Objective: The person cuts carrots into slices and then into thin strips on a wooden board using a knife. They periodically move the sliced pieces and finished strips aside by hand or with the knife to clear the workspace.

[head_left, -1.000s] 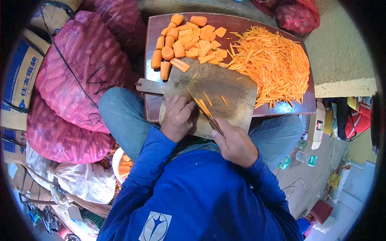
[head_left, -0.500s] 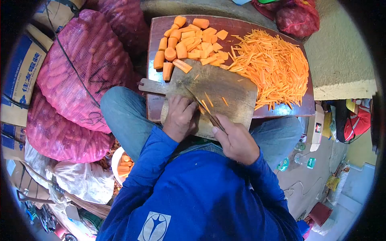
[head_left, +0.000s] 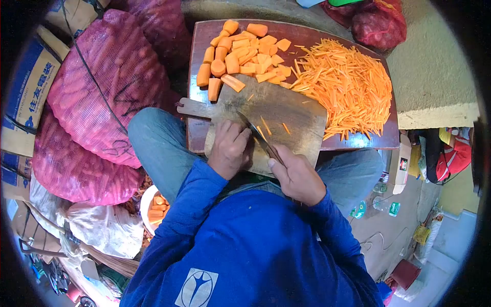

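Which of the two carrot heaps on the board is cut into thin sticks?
The heap of thin sticks is at the right; the chunk pile at the far left holds thick pieces.

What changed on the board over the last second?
The knife worked left, up against the left hand, and the loose sticks beside the blade are mostly gone. The right hand kept its grip. Chunks, stick pile and board stayed put.

Right hand (head_left: 297, 176) grips knife (head_left: 261, 138) — left hand (head_left: 230, 148) steadies carrot on board (head_left: 286, 110).
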Demonstrator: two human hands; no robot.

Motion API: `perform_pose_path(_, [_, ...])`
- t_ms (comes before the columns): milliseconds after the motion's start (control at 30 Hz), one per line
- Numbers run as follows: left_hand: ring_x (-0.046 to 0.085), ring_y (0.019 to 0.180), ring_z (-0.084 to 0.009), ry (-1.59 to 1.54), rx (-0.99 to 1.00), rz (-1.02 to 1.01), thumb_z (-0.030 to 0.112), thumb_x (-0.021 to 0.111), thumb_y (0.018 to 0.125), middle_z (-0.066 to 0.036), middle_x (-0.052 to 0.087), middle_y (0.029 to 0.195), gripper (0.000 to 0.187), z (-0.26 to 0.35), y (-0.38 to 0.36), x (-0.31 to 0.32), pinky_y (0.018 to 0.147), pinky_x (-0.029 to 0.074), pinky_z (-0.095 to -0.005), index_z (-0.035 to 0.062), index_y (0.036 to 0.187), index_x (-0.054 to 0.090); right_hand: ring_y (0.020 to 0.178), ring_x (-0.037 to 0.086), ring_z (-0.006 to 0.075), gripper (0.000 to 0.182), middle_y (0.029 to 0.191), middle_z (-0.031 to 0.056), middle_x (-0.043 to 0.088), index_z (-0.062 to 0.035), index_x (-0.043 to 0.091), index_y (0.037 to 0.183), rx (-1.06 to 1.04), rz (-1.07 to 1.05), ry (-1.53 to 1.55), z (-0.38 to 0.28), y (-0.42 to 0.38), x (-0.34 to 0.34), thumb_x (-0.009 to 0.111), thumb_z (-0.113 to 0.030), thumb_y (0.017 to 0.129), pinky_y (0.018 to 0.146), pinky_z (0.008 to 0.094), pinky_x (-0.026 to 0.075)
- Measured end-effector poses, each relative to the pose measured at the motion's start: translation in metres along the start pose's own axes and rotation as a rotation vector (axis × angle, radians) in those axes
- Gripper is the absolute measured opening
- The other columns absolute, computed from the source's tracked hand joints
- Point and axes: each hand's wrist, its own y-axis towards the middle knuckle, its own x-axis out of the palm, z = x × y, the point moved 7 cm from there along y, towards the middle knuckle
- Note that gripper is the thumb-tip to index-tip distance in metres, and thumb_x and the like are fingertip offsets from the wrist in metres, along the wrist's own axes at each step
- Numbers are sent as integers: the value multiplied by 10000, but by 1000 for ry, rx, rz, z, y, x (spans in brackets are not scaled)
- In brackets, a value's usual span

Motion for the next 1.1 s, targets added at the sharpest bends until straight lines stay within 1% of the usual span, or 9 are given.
perform_pose_path(400, [610,978,-396,13,22,63,-29,782,704,-161,667,1015,328,2,1,-1,945,503,-519,-13,1025,714,876,662,578,283,892,348,676,3,583,1258,31,-32,-26,1,-3,0,606,-199,1062,747,617,511])
perform_pose_path(467, [616,963,-397,39,25,54,-31,792,726,-160,666,1004,299,2,0,-1,1023,508,-535,-7,1014,714,735,650,441,303,814,256,642,0,617,1333,45,-39,-26,3,-4,2,607,-146,1068,718,466,525])
perform_pose_path(567, [647,964,-386,6,8,83,-23,814,734,-151,682,997,299,-2,-1,0,1072,508,-545,4,1018,724,747,664,407,293,829,245,639,7,621,1317,-50,49,-8,2,-6,-2,606,-147,1068,724,453,529])
perform_pose_path(667, [679,958,-371,-102,-52,183,-20,833,743,-137,710,971,256,-13,-5,-4,1040,520,-515,8,981,741,779,686,363,298,850,229,643,10,622,1316,12,147,63,-8,-12,-19,606,-154,1068,744,441,537])
perform_pose_path(700, [679,958,-371,-100,-52,180,-20,833,743,-137,710,971,256,-11,-4,-6,1040,520,-515,8,981,741,779,686,363,298,850,229,643,10,622,1316,11,147,66,-9,-12,-20,606,-154,1068,744,441,537])
perform_pose_path(767, [695,949,-355,-176,-238,286,-29,825,764,-127,729,947,186,-21,-3,-15,1002,523,-472,15,929,753,914,706,519,294,931,323,680,-2,619,1287,-2,108,56,-11,-14,-22,622,-207,1076,767,516,548])
perform_pose_path(867, [689,917,-352,-286,-396,340,-48,802,775,-129,729,927,142,-29,-5,-20,931,519,-435,16,891,753,922,709,513,309,927,318,676,1,613,1305,-18,-33,78,6,-16,1,622,-207,1077,775,512,551])
perform_pose_path(1000, [682,918,-334,-243,-369,280,-33,796,777,-114,727,930,148,-32,-6,-18,901,494,-425,35,901,753,919,711,510,294,925,317,673,11,623,1267,-1,-5,119,9,-20,-3,633,-201,1063,769,508,550])
perform_pose_path(1100, [665,932,-317,-164,-289,213,-5,796,788,-92,715,926,137,-26,0,-15,904,457,-424,57,902,751,942,720,504,311,971,317,694,18,647,1265,25,60,-34,30,-23,-41,655,-196,1040,795,499,563])
